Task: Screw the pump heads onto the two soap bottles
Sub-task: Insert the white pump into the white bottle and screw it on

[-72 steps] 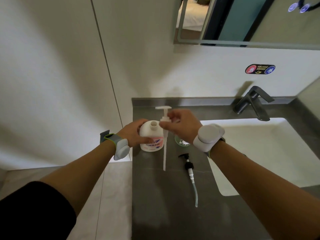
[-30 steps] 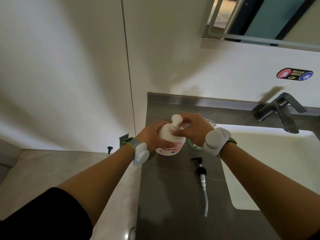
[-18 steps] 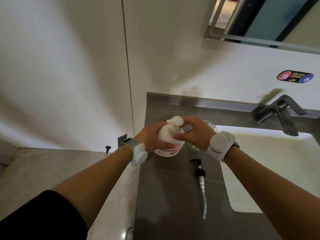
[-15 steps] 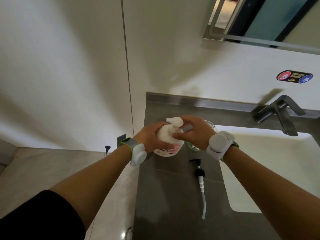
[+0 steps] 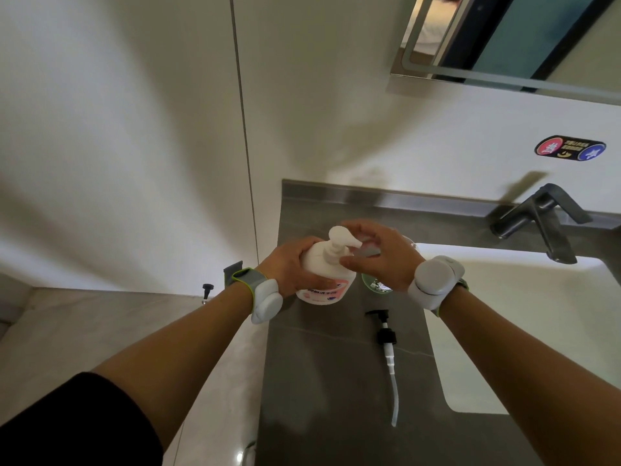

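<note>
Wall (image 5: 134, 129): pale panels with one vertical seam, behind and to the left of the counter.

Counter (image 5: 319, 381): dark grey stone, narrow strip running from the near edge to a raised back lip; carries the task's things on its left part.

Basin (image 5: 504, 314): white, sunk into the right side of the counter.

Mirror (image 5: 510, 38): upper right corner of view, lower frame edge visible.

Faucet (image 5: 541, 220): dark metal, at the back edge of the counter behind the basin.

White soap bottle (image 5: 322, 280): upright near the back left corner of the counter, close to the left edge; pink and blue label facing the camera. White pump head (image 5: 339, 238) seated on its neck, spout pointing right.

Left hand (image 5: 289, 267): wrapped around the left side of the white soap bottle, thumb across the front; grey wrist device on a green band.

Right hand (image 5: 376, 257): fingers loosely spread, thumb tip at the collar of the white pump head, other fingers arched beyond the spout; whether it actually pinches the collar cannot be told. White wrist device.

Second bottle (image 5: 374, 284): green rim only, largely hidden under the right hand, just right of the white soap bottle.

Black pump head (image 5: 384, 334): lying flat mid-counter, near the basin's edge, nozzle toward the back, clear dip tube trailing toward the near edge; apart from both bottles.

Sticker (image 5: 569, 149): oval, red and blue, on the wall above the faucet.
</note>
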Tool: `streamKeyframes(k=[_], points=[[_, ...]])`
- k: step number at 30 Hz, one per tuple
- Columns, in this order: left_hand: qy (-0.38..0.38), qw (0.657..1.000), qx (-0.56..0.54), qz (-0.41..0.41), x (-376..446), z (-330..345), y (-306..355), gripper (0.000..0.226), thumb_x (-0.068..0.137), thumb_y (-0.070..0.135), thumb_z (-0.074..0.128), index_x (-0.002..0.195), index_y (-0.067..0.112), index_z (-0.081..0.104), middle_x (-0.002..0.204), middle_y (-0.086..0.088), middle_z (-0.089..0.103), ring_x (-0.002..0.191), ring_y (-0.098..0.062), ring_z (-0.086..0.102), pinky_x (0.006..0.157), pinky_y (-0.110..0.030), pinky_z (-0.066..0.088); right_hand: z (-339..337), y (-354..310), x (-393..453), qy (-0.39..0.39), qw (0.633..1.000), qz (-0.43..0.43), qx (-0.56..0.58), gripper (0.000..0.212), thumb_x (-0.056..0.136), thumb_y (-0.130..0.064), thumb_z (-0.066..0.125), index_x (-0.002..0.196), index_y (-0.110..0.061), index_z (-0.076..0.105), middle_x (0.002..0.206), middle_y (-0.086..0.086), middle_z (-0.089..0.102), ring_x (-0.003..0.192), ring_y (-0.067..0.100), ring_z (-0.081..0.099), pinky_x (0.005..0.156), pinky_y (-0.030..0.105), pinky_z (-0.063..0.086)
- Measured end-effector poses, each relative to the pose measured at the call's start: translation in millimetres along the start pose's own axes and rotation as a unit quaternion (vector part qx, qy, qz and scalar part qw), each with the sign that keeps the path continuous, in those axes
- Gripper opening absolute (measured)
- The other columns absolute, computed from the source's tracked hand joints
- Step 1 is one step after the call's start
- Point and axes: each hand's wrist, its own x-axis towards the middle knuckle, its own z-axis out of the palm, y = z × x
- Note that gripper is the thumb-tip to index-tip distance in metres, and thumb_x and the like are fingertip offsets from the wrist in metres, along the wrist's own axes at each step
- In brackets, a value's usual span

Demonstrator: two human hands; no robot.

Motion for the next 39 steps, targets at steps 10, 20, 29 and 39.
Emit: streamKeyframes(k=[10,20,29,39], points=[[-0.003,1.000,-0.004,-0.005,0,0,0,0.056,0.063,0.037,0.083,0.109,0.041,0.051,0.099,0.018,0.061,0.088,-0.004,0.058,0.072,-0.017,0.042,5,3,3,-0.020,0.999,-0.033,-0.032,0.041,0.077,-0.019,0.071,0.112,-0.036,0.056,0.102,-0.021,0.058,0.083,-0.009,0.056,0.069,0.005,0.037],[0.006,1.000,0.013,-0.013,-1,2,-1,0.045,0.061,0.044,0.082,0.093,0.047,0.051,0.089,0.023,0.060,0.081,-0.001,0.059,0.067,-0.014,0.042,15,0,7,0.001,0.998,-0.048,-0.040,0.044,0.071,-0.037,0.075,0.110,-0.029,0.056,0.108,-0.005,0.064,0.095,0.014,0.061,0.083,0.034,0.053],[0.005,1.000,0.029,0.005,-2,1,2,0.053,0.063,0.039,0.083,0.104,0.043,0.049,0.092,0.024,0.057,0.082,0.003,0.056,0.068,-0.013,0.039,8,-1,4,0.002,0.999,-0.024,-0.039,0.047,0.069,-0.040,0.076,0.110,-0.025,0.059,0.103,-0.008,0.066,0.091,0.008,0.062,0.081,0.027,0.051],[-0.004,1.000,0.025,0.006,-3,0,4,0.056,0.064,0.037,0.083,0.110,0.035,0.052,0.102,0.011,0.061,0.088,-0.008,0.058,0.076,-0.022,0.043,9,1,3,0.012,1.000,-0.006,-0.024,0.043,0.068,-0.031,0.079,0.105,-0.023,0.059,0.099,-0.008,0.063,0.082,0.003,0.058,0.070,0.021,0.043]])
